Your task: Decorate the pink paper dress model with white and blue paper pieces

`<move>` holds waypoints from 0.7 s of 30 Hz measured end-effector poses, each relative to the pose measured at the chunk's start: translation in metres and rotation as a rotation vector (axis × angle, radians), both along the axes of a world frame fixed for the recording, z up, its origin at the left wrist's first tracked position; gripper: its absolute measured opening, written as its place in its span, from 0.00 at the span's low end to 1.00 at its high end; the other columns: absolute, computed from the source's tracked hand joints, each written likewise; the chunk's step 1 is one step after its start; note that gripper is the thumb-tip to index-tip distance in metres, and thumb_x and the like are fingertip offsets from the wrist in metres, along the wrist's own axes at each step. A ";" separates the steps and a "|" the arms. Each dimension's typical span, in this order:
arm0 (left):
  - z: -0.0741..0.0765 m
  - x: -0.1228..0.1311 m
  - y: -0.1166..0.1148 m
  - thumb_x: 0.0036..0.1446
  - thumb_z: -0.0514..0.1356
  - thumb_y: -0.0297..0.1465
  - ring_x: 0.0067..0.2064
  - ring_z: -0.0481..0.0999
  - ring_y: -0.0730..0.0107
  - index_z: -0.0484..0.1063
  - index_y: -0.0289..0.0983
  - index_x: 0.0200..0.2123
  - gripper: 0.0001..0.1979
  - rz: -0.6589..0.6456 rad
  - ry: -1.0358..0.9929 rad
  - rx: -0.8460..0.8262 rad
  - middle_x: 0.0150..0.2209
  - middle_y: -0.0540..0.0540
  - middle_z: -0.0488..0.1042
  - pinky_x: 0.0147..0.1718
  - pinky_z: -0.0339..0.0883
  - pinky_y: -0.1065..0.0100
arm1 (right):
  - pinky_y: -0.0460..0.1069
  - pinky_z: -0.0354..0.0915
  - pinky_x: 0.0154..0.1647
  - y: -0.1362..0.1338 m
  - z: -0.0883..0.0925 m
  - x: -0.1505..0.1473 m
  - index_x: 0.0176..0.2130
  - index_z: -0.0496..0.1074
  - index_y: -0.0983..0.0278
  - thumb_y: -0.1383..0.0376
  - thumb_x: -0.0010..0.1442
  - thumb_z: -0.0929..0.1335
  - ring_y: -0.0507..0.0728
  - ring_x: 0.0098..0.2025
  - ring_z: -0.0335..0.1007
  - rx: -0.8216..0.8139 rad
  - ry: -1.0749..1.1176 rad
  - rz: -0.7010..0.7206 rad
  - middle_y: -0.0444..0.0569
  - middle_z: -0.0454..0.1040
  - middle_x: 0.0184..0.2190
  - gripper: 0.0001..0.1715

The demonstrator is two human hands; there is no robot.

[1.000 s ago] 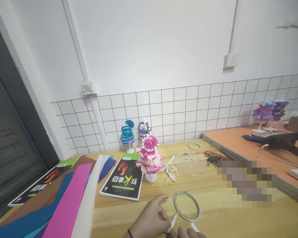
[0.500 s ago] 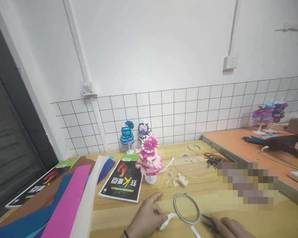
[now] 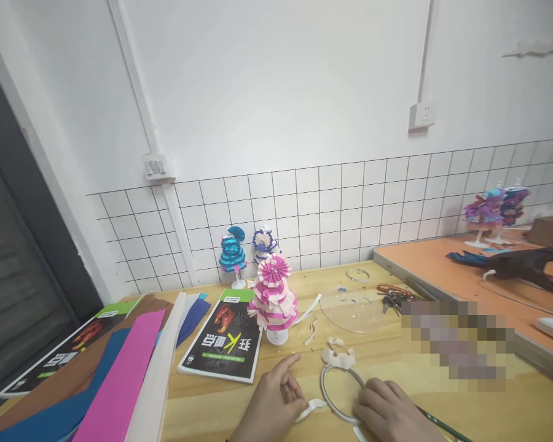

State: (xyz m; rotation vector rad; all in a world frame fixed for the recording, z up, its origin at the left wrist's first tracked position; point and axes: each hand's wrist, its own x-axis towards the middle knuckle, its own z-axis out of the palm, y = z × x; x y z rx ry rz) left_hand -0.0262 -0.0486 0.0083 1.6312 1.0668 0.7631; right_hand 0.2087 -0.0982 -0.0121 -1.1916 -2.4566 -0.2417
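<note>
My left hand (image 3: pixel 276 399) is low in the middle of the view, index finger stretched out and the other fingers loosely curled. Its thumb is against or just above a curled white strip (image 3: pixel 314 406) on the table. My right hand (image 3: pixel 389 408) has its fingers bent down on the right rim of a thin grey ring (image 3: pixel 328 399), perhaps a roll of tape, and hides that side. A dark thin tool (image 3: pixel 442 423) sticks out beside the right wrist. A torn cream paper scrap (image 3: pixel 338 358) touches the ring's far edge.
A pink and cream paper-frill tree (image 3: pixel 274 301) stands beside a black booklet (image 3: pixel 221 344). Coloured paper sheets (image 3: pixel 120 374) cover the left. Behind are a clear disc (image 3: pixel 350 310), keys (image 3: pixel 396 301) and a blue tree (image 3: pixel 233 255). An orange table (image 3: pixel 424 255) adjoins at right.
My right hand has moved left onto the ring; the dark tool now lies behind its fingers rather than in front. The cream scrap has come nearer the ring. The left hand is nearly still.
</note>
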 end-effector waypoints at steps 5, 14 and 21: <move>0.008 0.000 0.000 0.42 0.57 0.24 0.25 0.64 0.76 0.58 0.37 0.54 0.32 0.039 0.032 0.030 0.27 0.52 0.70 0.27 0.58 0.72 | 0.48 0.52 0.29 0.012 0.011 0.010 0.29 0.64 0.61 0.66 0.61 0.59 0.54 0.30 0.60 -0.079 -0.095 0.025 0.44 0.68 0.28 0.09; 0.003 0.000 0.005 0.46 0.56 0.27 0.25 0.63 0.75 0.59 0.34 0.54 0.29 0.045 0.095 0.092 0.27 0.49 0.71 0.26 0.58 0.71 | 0.47 0.55 0.31 0.015 0.043 0.013 0.27 0.67 0.61 0.66 0.62 0.57 0.54 0.32 0.64 -0.320 0.032 -0.083 0.45 0.70 0.28 0.16; -0.003 0.003 0.004 0.45 0.57 0.28 0.24 0.64 0.75 0.66 0.35 0.48 0.23 0.043 0.147 0.122 0.28 0.48 0.72 0.27 0.60 0.73 | 0.50 0.59 0.35 0.072 0.049 0.017 0.45 0.68 0.67 0.69 0.52 0.61 0.58 0.35 0.68 -0.444 0.284 -0.323 0.54 0.71 0.36 0.19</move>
